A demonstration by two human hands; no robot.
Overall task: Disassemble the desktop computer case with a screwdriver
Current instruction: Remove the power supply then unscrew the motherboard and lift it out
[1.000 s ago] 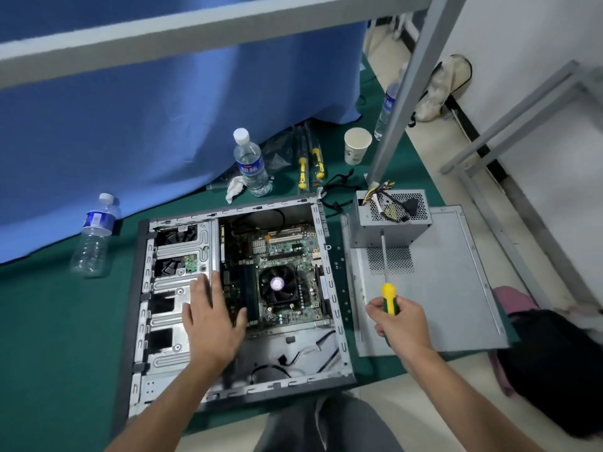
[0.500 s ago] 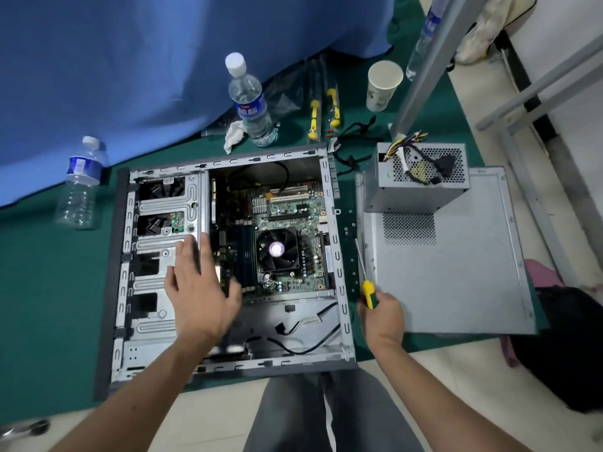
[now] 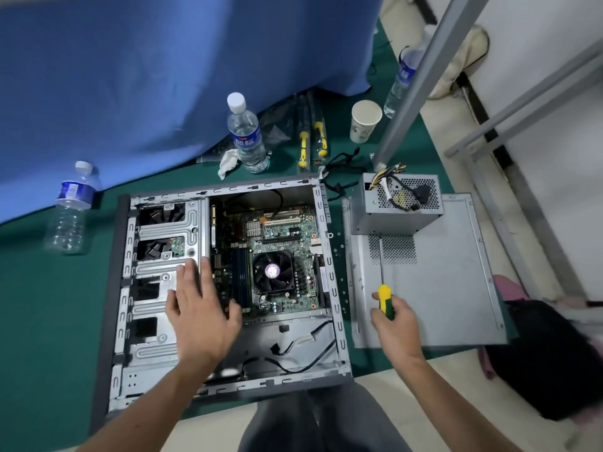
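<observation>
While your left hand (image 3: 199,308) is lying flat with fingers spread over the drive cage (image 3: 169,256) and the near edge of the motherboard (image 3: 280,252), your right hand (image 3: 393,324) is gripping the yellow-and-green handle of the screwdriver (image 3: 384,296), its shaft pointing away from you across the removed side panel (image 3: 434,288). The computer case (image 3: 329,269) is lying open on its side on the green mat (image 3: 49,305), directly in front of you (the CPU fan (image 3: 272,270) is facing up). A power supply (image 3: 399,202) is sitting on the far end of the side panel, just right of the case. Beyond the case, a water bottle (image 3: 246,135), a paper cup (image 3: 365,120) and two yellow-handled tools (image 3: 311,138) are resting near the blue cloth (image 3: 163,76).
</observation>
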